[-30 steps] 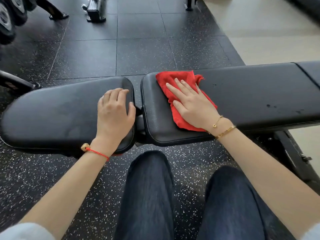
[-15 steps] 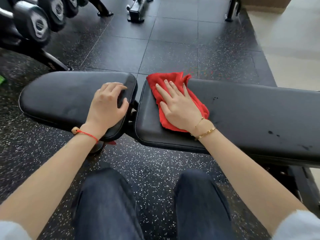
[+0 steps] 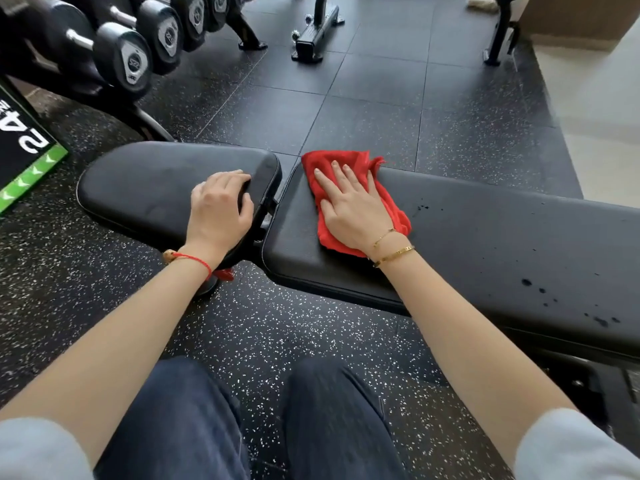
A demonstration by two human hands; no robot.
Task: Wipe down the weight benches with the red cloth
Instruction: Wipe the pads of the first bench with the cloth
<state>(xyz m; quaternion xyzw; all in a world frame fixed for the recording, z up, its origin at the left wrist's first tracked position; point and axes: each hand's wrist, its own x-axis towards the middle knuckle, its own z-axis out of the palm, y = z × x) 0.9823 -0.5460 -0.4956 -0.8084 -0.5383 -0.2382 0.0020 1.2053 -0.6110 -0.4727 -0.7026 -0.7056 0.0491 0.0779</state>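
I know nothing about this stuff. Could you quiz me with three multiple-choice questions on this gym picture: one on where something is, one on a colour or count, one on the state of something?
1. Where does the red cloth lie?
A. on the floor
B. on the long pad, at its end by the gap
C. on the short pad

2. What colour is the cord on the left wrist?
A. red
B. blue
C. green

3. How is the right hand placed?
A. closed in a fist around the cloth
B. lifted clear of the cloth
C. flat, fingers spread, pressing the cloth down

Answers: 1 B, the cloth sits on the long pad next to the gap; 2 A, the cord is red; 3 C, the palm lies open on the cloth, while the left hand rests on the short pad.
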